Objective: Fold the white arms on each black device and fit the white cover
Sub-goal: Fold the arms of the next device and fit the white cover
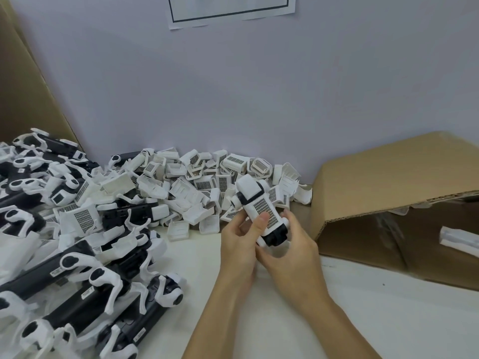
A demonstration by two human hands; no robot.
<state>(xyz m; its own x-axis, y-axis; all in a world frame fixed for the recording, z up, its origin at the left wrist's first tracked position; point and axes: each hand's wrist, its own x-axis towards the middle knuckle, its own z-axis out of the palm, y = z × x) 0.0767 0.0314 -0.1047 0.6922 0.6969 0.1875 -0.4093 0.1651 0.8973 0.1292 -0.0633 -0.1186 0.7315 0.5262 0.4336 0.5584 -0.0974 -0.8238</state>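
You hold the black device (pixel 261 213) above the desk (pixel 337 307), both hands clamped on it: left hand (pixel 239 244) thumb on the white cover (pixel 264 209), right hand (pixel 293 252) cupping its dark end. Pressing unevenly could seat that cover crooked or pinch a folded arm.

White cover (pixel 259 203) with grey dotted grid patch on black device (pixel 275 235) in both hands; white covers (pixel 207 177) with same grid piled behind hands; black-and-white devices (pixel 77 255) heaped left of hands; brown cardboard box (pixel 388 177) right.
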